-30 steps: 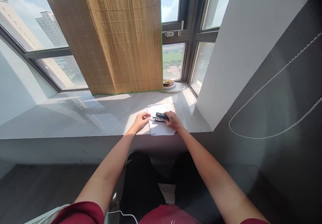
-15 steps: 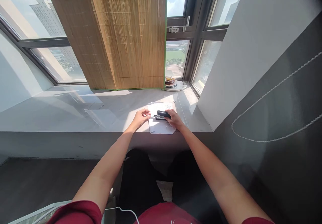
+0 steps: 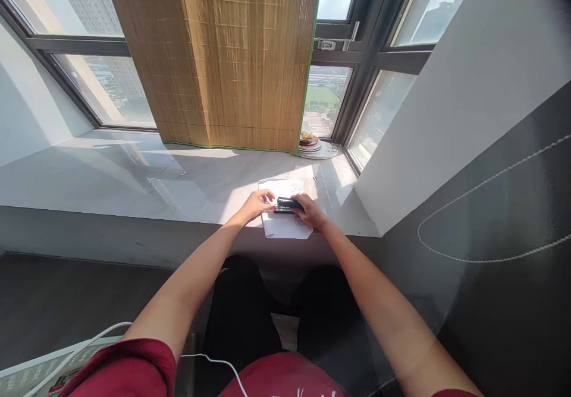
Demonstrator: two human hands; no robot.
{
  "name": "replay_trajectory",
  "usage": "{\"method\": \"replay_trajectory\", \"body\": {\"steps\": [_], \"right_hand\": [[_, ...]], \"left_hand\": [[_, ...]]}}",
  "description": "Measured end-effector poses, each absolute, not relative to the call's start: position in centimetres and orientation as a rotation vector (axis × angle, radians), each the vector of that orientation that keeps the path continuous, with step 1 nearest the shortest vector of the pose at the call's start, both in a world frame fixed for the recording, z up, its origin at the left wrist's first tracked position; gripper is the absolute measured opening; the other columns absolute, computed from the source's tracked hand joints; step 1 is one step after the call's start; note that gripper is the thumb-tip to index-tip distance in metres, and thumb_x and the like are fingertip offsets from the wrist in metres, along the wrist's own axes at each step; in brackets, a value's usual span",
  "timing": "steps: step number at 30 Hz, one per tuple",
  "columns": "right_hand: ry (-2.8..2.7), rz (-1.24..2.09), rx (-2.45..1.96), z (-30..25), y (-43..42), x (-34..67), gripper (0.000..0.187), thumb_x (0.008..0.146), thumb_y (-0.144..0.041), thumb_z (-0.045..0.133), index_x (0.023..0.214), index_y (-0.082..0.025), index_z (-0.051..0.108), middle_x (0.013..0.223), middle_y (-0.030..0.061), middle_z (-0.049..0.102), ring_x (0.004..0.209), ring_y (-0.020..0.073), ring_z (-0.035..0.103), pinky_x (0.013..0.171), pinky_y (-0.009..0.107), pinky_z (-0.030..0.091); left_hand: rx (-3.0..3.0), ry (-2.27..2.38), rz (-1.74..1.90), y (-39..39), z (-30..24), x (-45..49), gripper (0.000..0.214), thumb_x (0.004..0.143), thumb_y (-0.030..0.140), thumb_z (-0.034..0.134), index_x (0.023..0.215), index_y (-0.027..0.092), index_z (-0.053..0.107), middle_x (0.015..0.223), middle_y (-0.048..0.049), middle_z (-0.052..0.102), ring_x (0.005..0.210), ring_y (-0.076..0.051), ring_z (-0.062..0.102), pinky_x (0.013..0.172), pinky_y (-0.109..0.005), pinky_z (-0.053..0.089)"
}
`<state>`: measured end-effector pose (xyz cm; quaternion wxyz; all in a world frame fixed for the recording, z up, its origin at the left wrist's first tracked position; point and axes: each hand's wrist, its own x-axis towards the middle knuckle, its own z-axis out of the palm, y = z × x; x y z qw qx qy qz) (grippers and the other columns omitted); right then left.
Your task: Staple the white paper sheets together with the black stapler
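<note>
Since the earlier frame, the left hand (image 3: pixel 257 205) has moved in towards the left end of the black stapler (image 3: pixel 288 204), and the gap between the two has narrowed; the view has also tilted. The pale windowsill (image 3: pixel 205 186) runs across the middle, partly sunlit. Above its back edge hangs a woven blind (image 3: pixel 232 58) trimmed in green. White papers (image 3: pixel 285 229) lie near the sill's front edge, and a stack of plates (image 3: pixel 317 149) stands by the window corner. The right hand (image 3: pixel 311 211) is closed around the stapler's right end. The left hand is half curled, thumb and fingers near together at the other end; whether it pinches anything is too small to tell. The stapler lies sideways over the papers, between both hands.
</note>
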<state>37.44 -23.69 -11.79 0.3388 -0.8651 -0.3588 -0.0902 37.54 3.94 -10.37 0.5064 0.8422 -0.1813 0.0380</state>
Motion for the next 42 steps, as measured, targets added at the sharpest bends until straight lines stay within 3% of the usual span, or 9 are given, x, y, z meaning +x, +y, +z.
{"method": "replay_trajectory", "body": {"steps": [8, 14, 22, 26, 29, 33, 37, 42], "right_hand": [[-0.987, -0.199, -2.272, -12.0, -23.8, 37.8, 0.031, 0.103, -0.029, 0.061, 0.134, -0.024, 0.064, 0.128, 0.0129, 0.07, 0.115, 0.0324, 0.055, 0.109, 0.05, 0.047], [-0.926, -0.291, -2.249, -12.2, -23.6, 37.7, 0.031, 0.1, -0.028, 0.068, 0.131, -0.024, 0.068, 0.121, 0.0114, 0.074, 0.115, 0.0325, 0.059, 0.104, 0.048, 0.052], [-0.601, -0.597, -2.205, -12.4, -30.5, 35.6, 0.037, 0.103, -0.036, 0.064, 0.138, -0.029, 0.075, 0.12, 0.0092, 0.077, 0.112, 0.0334, 0.065, 0.102, 0.052, 0.056], [-0.492, -0.594, -2.2, -12.8, -34.4, 34.2, 0.039, 0.102, -0.04, 0.064, 0.138, -0.028, 0.076, 0.119, 0.0099, 0.077, 0.114, 0.0336, 0.069, 0.104, 0.053, 0.057], [-0.485, -0.594, -2.197, -13.1, -34.9, 33.9, 0.041, 0.102, -0.04, 0.063, 0.138, -0.026, 0.077, 0.12, 0.0107, 0.078, 0.114, 0.0338, 0.069, 0.102, 0.053, 0.057], [-0.51, -0.585, -2.197, -13.1, -34.4, 34.0, 0.04, 0.101, -0.04, 0.063, 0.137, -0.028, 0.077, 0.119, 0.0099, 0.078, 0.116, 0.0334, 0.069, 0.104, 0.053, 0.057], [-0.548, -0.55, -2.171, -12.9, -34.6, 33.7, 0.04, 0.1, -0.037, 0.066, 0.137, -0.028, 0.078, 0.121, 0.0085, 0.078, 0.116, 0.032, 0.069, 0.105, 0.052, 0.057], [-0.592, -0.467, -2.154, -12.4, -34.9, 33.1, 0.039, 0.098, -0.034, 0.068, 0.136, -0.03, 0.078, 0.124, 0.0067, 0.078, 0.119, 0.0308, 0.07, 0.107, 0.05, 0.056]], "left_hand": [[2.11, -0.473, 0.118, 3.6, -10.7, 37.9, 0.025, 0.067, 0.03, 0.088, 0.085, 0.021, 0.073, 0.086, -0.0014, 0.069, 0.078, -0.02, 0.059, 0.067, -0.031, 0.043], [2.213, -0.433, 0.084, 3.5, -10.1, 37.4, 0.026, 0.072, 0.034, 0.088, 0.088, 0.021, 0.072, 0.084, -0.0012, 0.068, 0.081, -0.021, 0.061, 0.07, -0.032, 0.043], [2.347, -0.53, 0.06, 3.5, -9.2, 36.3, 0.019, 0.088, 0.033, 0.081, 0.09, 0.023, 0.065, 0.097, -0.0022, 0.069, 0.093, -0.02, 0.059, 0.084, -0.034, 0.047], [2.481, -0.567, 0.168, 3.4, -8.9, 36.4, 0.01, 0.095, 0.034, 0.072, 0.096, 0.024, 0.072, 0.104, -0.0053, 0.071, 0.109, -0.027, 0.061, 0.105, -0.044, 0.046], [2.603, -0.573, 0.239, 2.1, -8.8, 35.7, 0.018, 0.101, 0.031, 0.062, 0.106, 0.026, 0.078, 0.116, -0.0089, 0.072, 0.121, -0.031, 0.062, 0.115, -0.052, 0.044], [2.667, -0.742, 0.172, -2.4, -9.3, 33.0, 0.036, 0.108, 0.041, 0.057, 0.137, 0.027, 0.073, 0.149, -0.0103, 0.066, 0.139, -0.032, 0.06, 0.122, -0.05, 0.045], [2.742, -0.759, 0.066, -6.2, -10.0, 31.1, 0.064, 0.108, 0.062, 0.051, 0.164, 0.032, 0.053, 0.175, -0.01, 0.046, 0.165, -0.039, 0.035, 0.136, -0.063, 0.024], [2.783, -0.64, -0.064, -6.2, -9.9, 32.1, 0.077, 0.103, 0.075, 0.05, 0.17, 0.037, 0.046, 0.182, -0.0088, 0.033, 0.171, -0.046, 0.017, 0.133, -0.076, 0.008]]}}
